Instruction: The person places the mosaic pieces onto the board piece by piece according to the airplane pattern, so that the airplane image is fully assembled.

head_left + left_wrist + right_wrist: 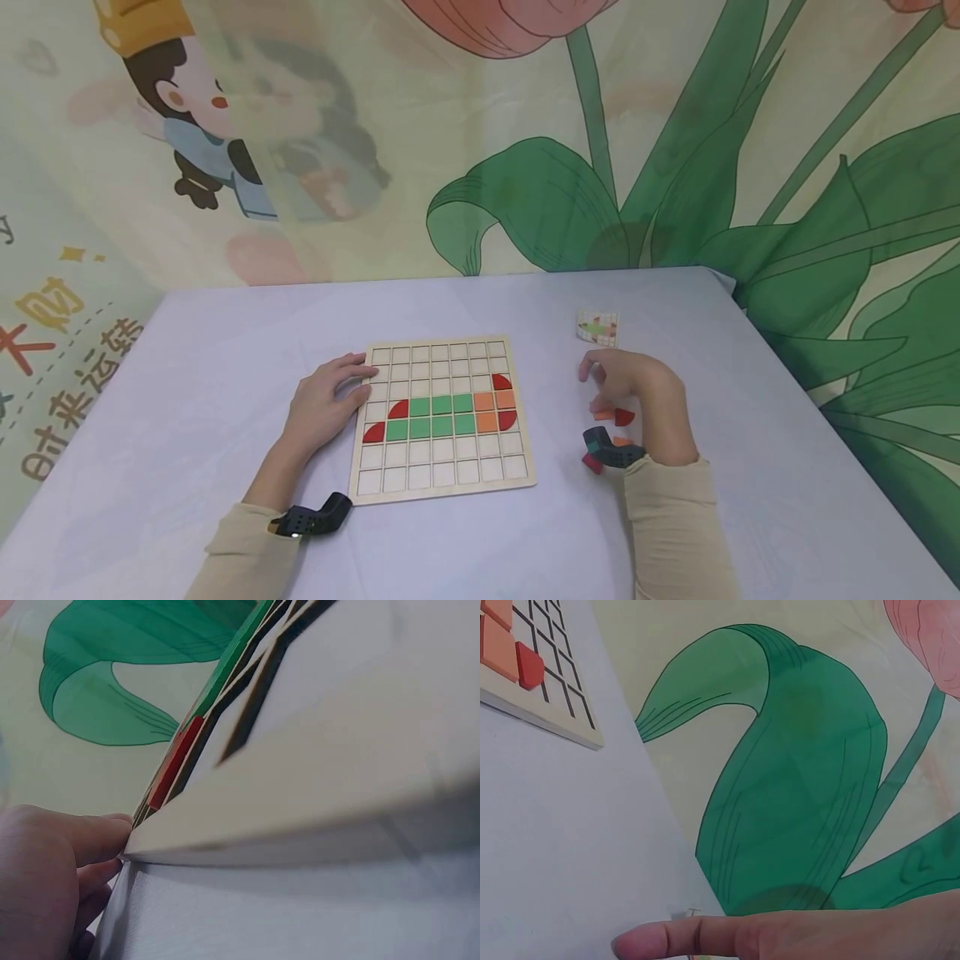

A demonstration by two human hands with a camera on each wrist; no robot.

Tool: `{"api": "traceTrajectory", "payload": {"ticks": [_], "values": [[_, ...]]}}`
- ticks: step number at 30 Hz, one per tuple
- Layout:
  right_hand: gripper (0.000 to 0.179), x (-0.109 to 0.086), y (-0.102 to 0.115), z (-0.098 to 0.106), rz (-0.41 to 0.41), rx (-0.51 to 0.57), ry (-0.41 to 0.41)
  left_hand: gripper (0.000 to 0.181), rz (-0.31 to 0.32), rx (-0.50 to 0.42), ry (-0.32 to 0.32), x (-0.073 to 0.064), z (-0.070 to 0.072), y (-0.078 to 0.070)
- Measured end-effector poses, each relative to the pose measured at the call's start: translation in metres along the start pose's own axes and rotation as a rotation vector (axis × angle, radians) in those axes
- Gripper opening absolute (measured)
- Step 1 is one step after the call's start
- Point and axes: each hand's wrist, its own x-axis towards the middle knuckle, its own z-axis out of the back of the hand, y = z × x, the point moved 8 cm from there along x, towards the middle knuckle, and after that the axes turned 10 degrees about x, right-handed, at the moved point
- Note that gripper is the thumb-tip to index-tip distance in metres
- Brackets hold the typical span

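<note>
A wooden grid board lies on the table with several green squares, several orange squares and several red rounded pieces set in its middle rows. My left hand touches the board's left edge with thumb and fingers; the left wrist view shows the thumb at the rim. Over to the right, my right hand hangs with loosely bent fingers above loose pieces. An orange piece lies just below its fingertips, beside a red rounded piece. Nothing visibly sits in its grasp.
A small pattern card lies beyond my right hand. Near the right wrist are another orange piece and a red piece. A white cloth covers the table, and a printed curtain hangs behind it.
</note>
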Motion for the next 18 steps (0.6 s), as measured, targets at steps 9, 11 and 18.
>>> {"api": "traceTrajectory", "payload": {"ticks": [9, 11, 18], "values": [[0.038, 0.004, 0.002, 0.001, 0.018, -0.019, -0.032, 0.031, -0.001, -0.001, -0.01, 0.0, 0.0, 0.0], [0.037, 0.003, 0.005, 0.001, 0.03, -0.035, -0.042, 0.032, 0.0, -0.001, -0.012, 0.0, 0.0, 0.0], [0.033, 0.008, 0.025, -0.002, 0.099, -0.011, -0.11, 0.031, -0.001, 0.001, 0.003, 0.0, -0.001, 0.0]]}}
